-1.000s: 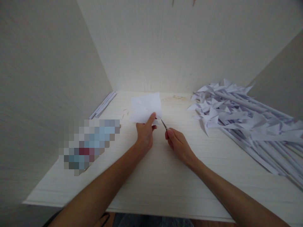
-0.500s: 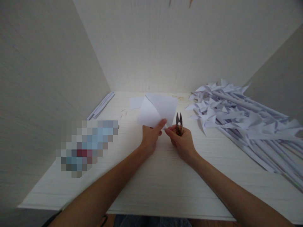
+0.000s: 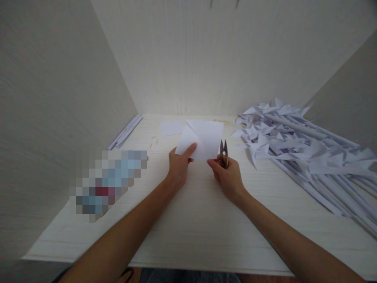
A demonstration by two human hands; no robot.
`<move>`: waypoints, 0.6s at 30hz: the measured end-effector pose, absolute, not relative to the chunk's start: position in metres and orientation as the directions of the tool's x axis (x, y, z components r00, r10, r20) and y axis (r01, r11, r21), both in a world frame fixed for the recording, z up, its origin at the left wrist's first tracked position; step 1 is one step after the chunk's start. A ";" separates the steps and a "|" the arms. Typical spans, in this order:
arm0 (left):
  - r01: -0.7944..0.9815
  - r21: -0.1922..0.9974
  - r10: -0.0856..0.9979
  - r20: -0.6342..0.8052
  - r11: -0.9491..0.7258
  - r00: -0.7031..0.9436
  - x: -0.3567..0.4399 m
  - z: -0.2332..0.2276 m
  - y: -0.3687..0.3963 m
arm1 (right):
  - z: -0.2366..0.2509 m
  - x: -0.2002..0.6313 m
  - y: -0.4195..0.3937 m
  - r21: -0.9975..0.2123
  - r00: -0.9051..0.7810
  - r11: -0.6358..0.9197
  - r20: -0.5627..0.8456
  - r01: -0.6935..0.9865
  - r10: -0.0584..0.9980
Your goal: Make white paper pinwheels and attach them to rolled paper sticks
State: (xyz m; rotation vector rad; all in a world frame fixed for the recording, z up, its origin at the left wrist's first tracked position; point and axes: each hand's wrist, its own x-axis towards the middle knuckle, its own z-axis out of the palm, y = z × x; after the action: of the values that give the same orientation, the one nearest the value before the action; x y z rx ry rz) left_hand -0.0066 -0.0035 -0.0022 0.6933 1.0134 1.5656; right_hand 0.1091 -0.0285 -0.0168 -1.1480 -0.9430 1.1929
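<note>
A white sheet of paper [image 3: 207, 135], slit from its far edge toward the middle, is held over the table. My left hand [image 3: 180, 165] is closed on its near left part, thumb on top and fingers underneath. My right hand [image 3: 226, 173] grips a pair of thread snips [image 3: 224, 153], their two pointed blades apart and facing away from me. The thumb and forefinger of that hand also pinch the paper's near right corner. Behind the held sheet, another white piece of paper [image 3: 171, 128] lies flat on the table.
Many paper pinwheels [image 3: 265, 137] on rolled paper sticks are piled at the right. Several paper sticks [image 3: 125, 131] lie along the left wall. A blurred-out object [image 3: 112, 184] sits at the left. Walls enclose the white table [image 3: 194, 228] on three sides.
My left hand has slid left along the paper, its thumb leaving the near corner. The sheet has shifted slightly right and lies flatter. The right hand with the snips has barely moved.
</note>
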 end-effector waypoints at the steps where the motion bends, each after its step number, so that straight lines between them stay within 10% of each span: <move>1: -0.476 0.878 0.970 -0.070 -0.050 -0.232 -0.011 -0.002 -0.001 | -0.016 0.109 -0.028 -0.975 0.175 0.003 -0.037 -0.222 0.984; 12: -0.159 0.981 0.987 -0.093 0.113 0.132 -0.012 -0.008 -0.007 | -0.006 0.118 -0.018 -0.876 0.497 0.222 -0.023 -0.427 0.867; 18: -0.311 0.937 0.987 -0.135 0.157 0.092 -0.001 -0.008 -0.014 | -0.007 0.115 -0.021 -0.887 0.441 0.203 -0.002 -0.416 0.897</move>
State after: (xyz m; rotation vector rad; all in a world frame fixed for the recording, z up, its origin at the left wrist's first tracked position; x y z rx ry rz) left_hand -0.0014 -0.0140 -0.0082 0.8984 0.9893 1.1869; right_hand 0.1148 -0.0211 -0.0068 -0.9715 -0.6028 0.9979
